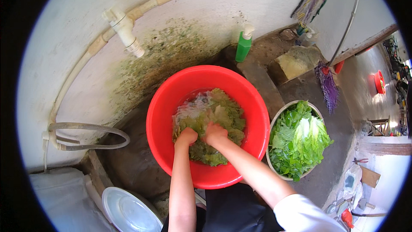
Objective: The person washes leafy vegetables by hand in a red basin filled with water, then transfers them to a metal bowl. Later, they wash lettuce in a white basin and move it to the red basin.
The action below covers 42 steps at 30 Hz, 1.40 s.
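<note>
A large red plastic basin [257, 129] stands before me, with leafy lettuce [222, 109] in churned, splashing water. Both my hands reach into it. My left hand [187, 136] is at the leaves left of the middle, its fingers curled and partly under water. Just right of it, my right hand [215, 133] is among the leaves, its fingertips hidden by leaves and water. Whether either hand grips a leaf cannot be told. To the right of the red basin, a pale round container [274, 165] is heaped with wet green leaves [297, 141].
A plastic tap [124, 32] on a pipe and a looped hose [96, 127] are at the left wall. A green pump bottle [244, 46] stands behind the basin, a stone block [297, 61] and purple mop [327, 87] at right. A pale basin [132, 211] lies lower left.
</note>
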Tool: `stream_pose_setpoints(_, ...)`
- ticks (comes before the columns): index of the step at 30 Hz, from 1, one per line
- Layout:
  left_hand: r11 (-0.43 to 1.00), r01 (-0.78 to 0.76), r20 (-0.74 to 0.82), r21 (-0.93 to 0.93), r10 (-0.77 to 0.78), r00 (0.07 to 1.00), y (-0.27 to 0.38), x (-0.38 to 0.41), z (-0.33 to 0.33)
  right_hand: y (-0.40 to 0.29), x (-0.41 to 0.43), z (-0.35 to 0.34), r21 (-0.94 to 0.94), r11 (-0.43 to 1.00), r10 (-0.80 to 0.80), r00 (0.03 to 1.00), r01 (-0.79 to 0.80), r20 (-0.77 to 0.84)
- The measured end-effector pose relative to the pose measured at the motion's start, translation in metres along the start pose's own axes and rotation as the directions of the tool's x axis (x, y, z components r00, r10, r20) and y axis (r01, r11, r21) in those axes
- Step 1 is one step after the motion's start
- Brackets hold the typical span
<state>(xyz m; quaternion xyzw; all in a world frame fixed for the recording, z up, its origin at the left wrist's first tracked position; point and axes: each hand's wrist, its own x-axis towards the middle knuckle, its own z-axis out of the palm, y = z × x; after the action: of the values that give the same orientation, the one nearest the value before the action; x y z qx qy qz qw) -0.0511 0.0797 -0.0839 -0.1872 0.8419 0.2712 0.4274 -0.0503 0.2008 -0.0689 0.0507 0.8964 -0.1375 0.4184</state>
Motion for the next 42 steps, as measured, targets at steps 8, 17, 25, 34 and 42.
stream_pose_setpoints(8,0.980,0.078,0.111,-0.184,-0.058,0.992,0.000,0.009,-0.006,0.037,0.036,-0.001,0.314,0.927,-0.162,0.974,0.205,-0.157)
stream_pose_setpoints(17,0.544,-0.469,-0.292,-0.696,0.383,0.877,0.038,-0.019,-0.015,0.054,0.019,-0.091,0.630,0.648,-0.419,0.891,0.428,-0.175)
stream_pose_setpoints(25,0.615,-0.390,-0.102,-0.685,0.449,0.887,0.042,-0.025,-0.004,0.057,0.032,-0.104,0.875,0.455,-0.398,0.917,0.165,0.034)
stream_pose_setpoints(34,0.861,-0.257,-0.097,-0.438,0.239,0.966,0.002,0.023,0.047,0.042,0.079,-0.010,0.837,0.525,-0.174,0.982,0.155,-0.072)
stream_pose_setpoints(42,0.841,-0.377,-0.167,-0.387,0.338,0.926,-0.033,0.046,0.085,0.018,0.084,0.039,0.658,0.731,0.084,0.934,0.178,-0.346)
